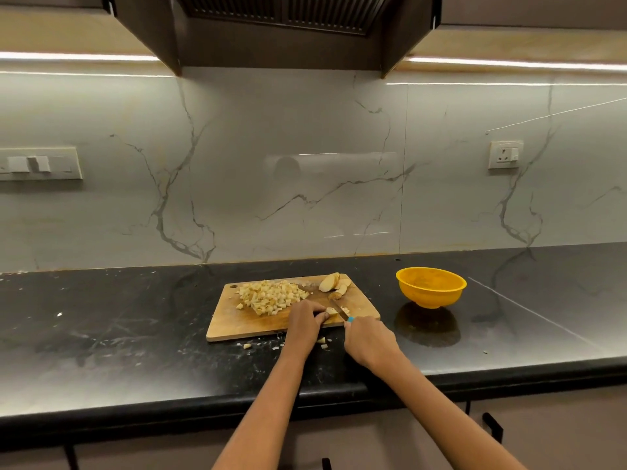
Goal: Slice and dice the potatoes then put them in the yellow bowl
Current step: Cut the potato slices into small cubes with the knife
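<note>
Dicing on the cutting board (237,325): the left hand (303,322) pinches a potato piece (330,311) steady while the right hand (368,340) grips the knife (339,309) across it; diced potato (269,296) is heaped aside, clear of the blade, uncut slices (334,283) wait behind, and the yellow bowl (431,287) stands empty nearby.

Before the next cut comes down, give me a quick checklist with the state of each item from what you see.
1. Left hand steadies the potato piece on the cutting board: ok.
2. Right hand grips the knife by its blue handle: ok.
3. Left fingertips clear of the blade: cannot tell, they sit very close.
4. Yellow bowl within reach to the right of the board and with no potato visible inside: ok.
5. Diced pile out of the blade's way at the board's far left: ok.
6. All pieces kept on the board: not ok, a few bits lie on the counter at its near edge.
</note>
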Action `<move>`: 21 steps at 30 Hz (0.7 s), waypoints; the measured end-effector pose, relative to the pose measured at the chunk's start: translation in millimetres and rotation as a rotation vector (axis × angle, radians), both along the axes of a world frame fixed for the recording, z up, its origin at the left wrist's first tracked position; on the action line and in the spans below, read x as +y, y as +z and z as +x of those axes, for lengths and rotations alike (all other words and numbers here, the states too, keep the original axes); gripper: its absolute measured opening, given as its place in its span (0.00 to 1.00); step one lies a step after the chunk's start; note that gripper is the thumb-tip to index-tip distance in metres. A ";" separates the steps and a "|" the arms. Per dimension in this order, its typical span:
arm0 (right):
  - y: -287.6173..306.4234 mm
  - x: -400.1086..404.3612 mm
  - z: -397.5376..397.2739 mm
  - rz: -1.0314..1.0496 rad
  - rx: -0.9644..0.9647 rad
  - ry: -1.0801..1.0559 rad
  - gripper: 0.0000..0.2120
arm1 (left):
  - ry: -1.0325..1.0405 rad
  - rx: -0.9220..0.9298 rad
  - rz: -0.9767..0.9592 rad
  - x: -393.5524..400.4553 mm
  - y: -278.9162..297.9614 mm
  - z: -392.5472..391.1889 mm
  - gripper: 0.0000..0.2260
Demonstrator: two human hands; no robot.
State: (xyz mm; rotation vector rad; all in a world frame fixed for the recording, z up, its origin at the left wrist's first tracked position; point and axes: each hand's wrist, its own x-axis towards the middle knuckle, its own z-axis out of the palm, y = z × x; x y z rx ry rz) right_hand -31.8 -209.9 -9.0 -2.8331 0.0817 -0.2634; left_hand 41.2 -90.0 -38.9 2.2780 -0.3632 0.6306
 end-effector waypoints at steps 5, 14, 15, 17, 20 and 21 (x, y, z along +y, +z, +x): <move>-3.5 4.6 -0.1 -0.024 -0.010 0.034 0.18 | 0.009 0.006 -0.015 0.3 -0.6 0.9 0.08; 5.5 15.7 13.3 -0.088 0.103 0.042 0.15 | 0.024 0.018 -0.025 0.2 1.1 1.2 0.08; 6.6 17.8 14.4 -0.090 0.108 0.045 0.15 | 0.024 0.020 -0.023 -0.3 1.4 0.6 0.08; 6.7 18.8 14.4 -0.121 0.109 0.052 0.14 | 0.029 0.024 -0.014 -1.6 2.3 -2.0 0.08; 1.3 15.3 5.0 -0.242 0.099 0.072 0.14 | 0.036 0.032 -0.009 -1.7 1.4 -3.6 0.08; -1.9 13.9 1.5 -0.292 0.076 0.076 0.13 | 0.040 0.033 -0.008 -1.3 1.7 -3.5 0.08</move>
